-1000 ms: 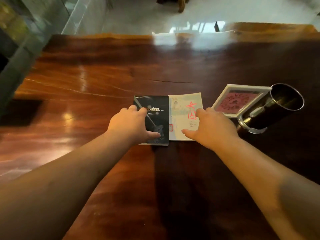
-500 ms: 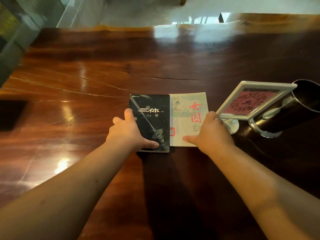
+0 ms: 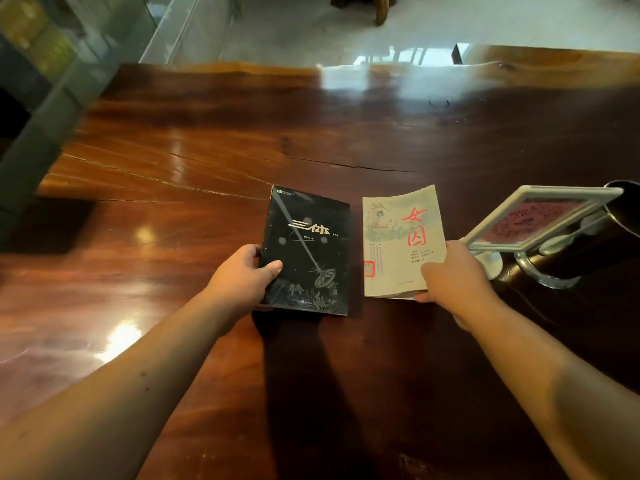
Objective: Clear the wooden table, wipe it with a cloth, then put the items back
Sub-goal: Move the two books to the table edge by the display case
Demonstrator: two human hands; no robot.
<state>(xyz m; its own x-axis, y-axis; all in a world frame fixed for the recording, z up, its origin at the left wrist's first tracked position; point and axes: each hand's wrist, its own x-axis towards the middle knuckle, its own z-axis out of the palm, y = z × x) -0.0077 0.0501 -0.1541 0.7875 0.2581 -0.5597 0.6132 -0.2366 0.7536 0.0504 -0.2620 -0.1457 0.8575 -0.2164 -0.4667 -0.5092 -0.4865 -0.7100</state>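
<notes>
A black book with white lettering is gripped at its lower left edge by my left hand, thumb on the cover. Beside it, a pale book with red characters is held at its lower right corner by my right hand. Both books are raised slightly off the glossy wooden table, with a gap between them and shadows underneath.
A white-framed sign stand with a pink card stands just right of my right hand. Behind it is a dark cylindrical metal container. The table's far edge meets a pale shiny floor; a glass-fronted cabinet is at left.
Both hands went from resting flat on the two adjoining books to gripping them. The books have lifted off the table and moved apart.
</notes>
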